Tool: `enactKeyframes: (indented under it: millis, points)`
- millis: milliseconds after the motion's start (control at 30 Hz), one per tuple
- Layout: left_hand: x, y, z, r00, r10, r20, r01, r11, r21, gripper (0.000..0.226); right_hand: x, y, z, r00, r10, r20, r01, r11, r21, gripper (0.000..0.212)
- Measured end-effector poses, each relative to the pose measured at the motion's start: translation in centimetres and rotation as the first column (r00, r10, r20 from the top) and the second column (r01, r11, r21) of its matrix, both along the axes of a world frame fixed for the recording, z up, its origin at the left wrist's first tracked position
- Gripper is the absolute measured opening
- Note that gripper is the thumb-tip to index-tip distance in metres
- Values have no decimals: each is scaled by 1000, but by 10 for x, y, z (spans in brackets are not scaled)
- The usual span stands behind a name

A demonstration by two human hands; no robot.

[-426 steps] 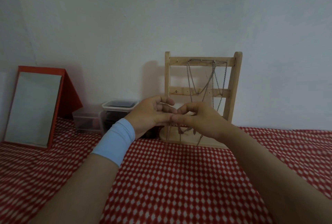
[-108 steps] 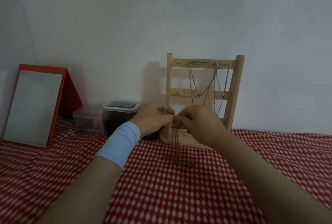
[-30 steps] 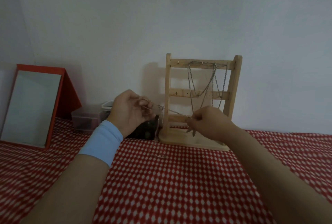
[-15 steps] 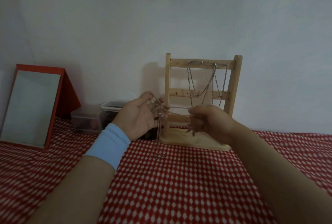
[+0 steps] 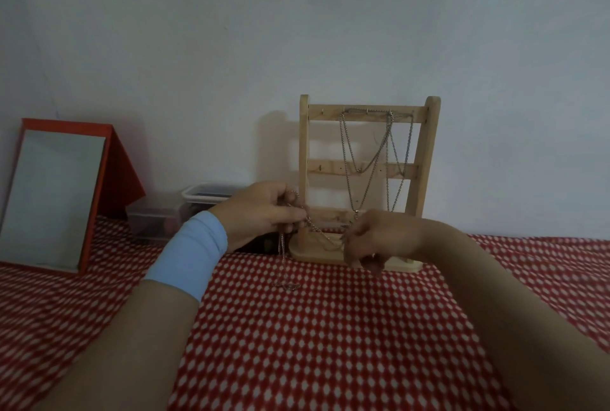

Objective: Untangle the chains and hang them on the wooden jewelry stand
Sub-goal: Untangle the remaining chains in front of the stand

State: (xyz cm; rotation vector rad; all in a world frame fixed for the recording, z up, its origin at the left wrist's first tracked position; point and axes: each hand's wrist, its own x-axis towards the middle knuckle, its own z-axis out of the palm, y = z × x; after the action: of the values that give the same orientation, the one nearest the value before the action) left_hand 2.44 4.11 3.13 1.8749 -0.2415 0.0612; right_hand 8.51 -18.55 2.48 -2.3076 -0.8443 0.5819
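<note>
A wooden jewelry stand (image 5: 429, 159) stands upright against the wall, with several silver chains (image 5: 373, 159) hanging from its top bar. In front of its base, my left hand (image 5: 260, 212), with a light blue wristband, pinches a thin silver chain (image 5: 318, 229). That chain runs down and right to my right hand (image 5: 376, 239), whose curled fingers pinch its other part. A loose length drops from my left hand and its end (image 5: 287, 284) lies on the cloth.
A red-framed mirror (image 5: 56, 196) leans against the wall at the left. Clear plastic boxes (image 5: 155, 222) sit behind my left hand. The red and white patterned cloth (image 5: 313, 344) covers the table.
My right hand has dropped lower toward the stand's base, so the stretched chain now slopes downward to the right. My left hand stays at about the same height, still pinching the chain.
</note>
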Motion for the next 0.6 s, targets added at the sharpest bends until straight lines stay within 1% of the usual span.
enactKeyframes:
  millis: [67,100,133,167,200,233,267,300,333,367,433,533,600]
  points:
    - [-1,-7,2,1000,-12,20,10,997,80,20,-5,4,3,998,41,-38,-46,991,-125,15]
    - [-1,-10,2,1000,-26,17,24,995,96,20,-6,6,4,998,62,-11,-62,978,-201,9]
    - [-2,-13,3,999,-36,9,34,993,109,19,-6,7,5,994,89,59,-70,960,-272,5]
    - [-2,-15,3,999,-36,7,35,992,122,18,-7,10,6,986,97,135,-51,951,-306,18]
    - [-1,-17,2,1000,-29,11,27,990,137,15,-6,13,4,984,70,162,-33,974,-222,34]
    - [0,-19,1,1000,-19,17,16,988,154,10,-7,16,2,996,30,82,-29,999,-21,42]
    - [1,-20,0,1000,-2,27,-2,985,174,8,-7,19,-2,996,28,-81,-9,975,224,46]
    - [2,-21,-1,999,18,33,-24,980,195,12,-7,23,-6,971,88,-222,9,915,402,46]
    - [2,-21,-1,999,39,34,-46,975,219,15,-7,26,-10,953,135,-272,17,870,493,45]
    - [2,-20,1,998,53,36,-60,968,243,16,-6,28,-16,951,143,-275,25,848,529,44]
    - [-2,-18,6,997,68,31,-74,952,298,16,-3,30,-23,948,106,-299,79,834,546,40]
    - [-2,-9,11,995,86,45,-97,887,452,16,-1,27,-24,943,58,-327,105,883,458,28]
    - [1,-3,11,992,104,71,-126,821,556,12,-1,25,-23,963,-51,-265,158,902,402,25]
